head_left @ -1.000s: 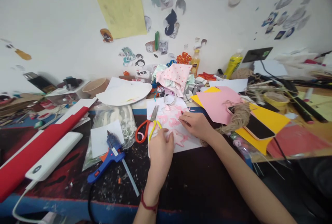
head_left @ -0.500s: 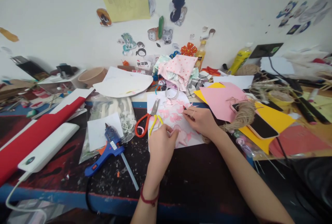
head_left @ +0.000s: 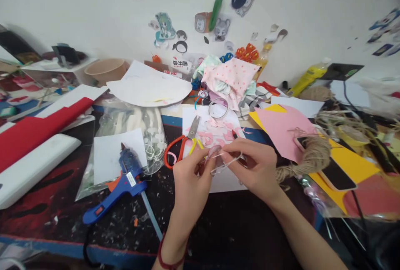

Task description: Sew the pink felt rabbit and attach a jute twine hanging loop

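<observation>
My left hand pinches a small pink piece above the white sheet. Close beside it, my right hand has its thumb and index finger closed on a thin white string, which loops below the fingertips. Pink paper scraps lie on the white sheet beyond both hands. Scissors with orange and yellow handles rest at the sheet's left edge, and a roll of clear tape lies at its far side.
A blue glue gun lies on the left on white paper and a plastic bag. Further left are a white power bank and red material. On the right are twine, a phone and coloured paper.
My hands have come together, lifting the pink piece off the sheet. The white string now shows between them. The camera view has shifted.
</observation>
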Available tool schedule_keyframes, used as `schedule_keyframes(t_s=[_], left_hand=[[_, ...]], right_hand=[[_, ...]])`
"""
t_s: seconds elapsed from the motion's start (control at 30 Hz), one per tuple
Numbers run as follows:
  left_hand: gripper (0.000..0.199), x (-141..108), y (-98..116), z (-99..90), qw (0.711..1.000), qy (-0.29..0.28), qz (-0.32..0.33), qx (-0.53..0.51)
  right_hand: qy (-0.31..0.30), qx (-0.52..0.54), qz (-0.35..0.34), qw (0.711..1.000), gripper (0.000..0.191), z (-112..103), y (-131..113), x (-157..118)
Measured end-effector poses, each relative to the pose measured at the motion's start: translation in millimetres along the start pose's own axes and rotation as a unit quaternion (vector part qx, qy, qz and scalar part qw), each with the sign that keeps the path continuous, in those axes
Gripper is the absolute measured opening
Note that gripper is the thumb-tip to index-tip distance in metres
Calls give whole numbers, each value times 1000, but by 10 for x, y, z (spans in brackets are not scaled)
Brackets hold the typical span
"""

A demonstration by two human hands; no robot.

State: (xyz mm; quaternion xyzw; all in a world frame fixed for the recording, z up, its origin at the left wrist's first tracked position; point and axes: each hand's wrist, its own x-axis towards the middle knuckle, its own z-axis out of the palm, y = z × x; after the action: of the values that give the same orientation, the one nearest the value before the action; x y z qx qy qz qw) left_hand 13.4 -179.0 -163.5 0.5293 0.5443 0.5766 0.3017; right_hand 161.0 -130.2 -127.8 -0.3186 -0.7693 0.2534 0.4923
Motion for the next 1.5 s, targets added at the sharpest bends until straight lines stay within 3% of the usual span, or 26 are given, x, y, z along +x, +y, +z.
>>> schedule_keyframes(t_s=[0.37, 0.73, 1.3, 1.5], left_hand=[[15, 8, 34, 14, 999, 1, 23, 34], [15, 19, 39, 26, 994, -1, 77, 81], [24, 3, -22, 64, 955, 27, 198, 219], [19, -14, 4, 55, 965, 22, 177, 192]], right_hand=[[-32, -38, 25, 998, 6, -14, 33, -14], [-20, -64, 43, 997, 8, 5, 34, -19], [2, -100, 27, 995, 11, 18, 44, -26], [-7, -108, 21, 994, 9, -1, 25, -33]])
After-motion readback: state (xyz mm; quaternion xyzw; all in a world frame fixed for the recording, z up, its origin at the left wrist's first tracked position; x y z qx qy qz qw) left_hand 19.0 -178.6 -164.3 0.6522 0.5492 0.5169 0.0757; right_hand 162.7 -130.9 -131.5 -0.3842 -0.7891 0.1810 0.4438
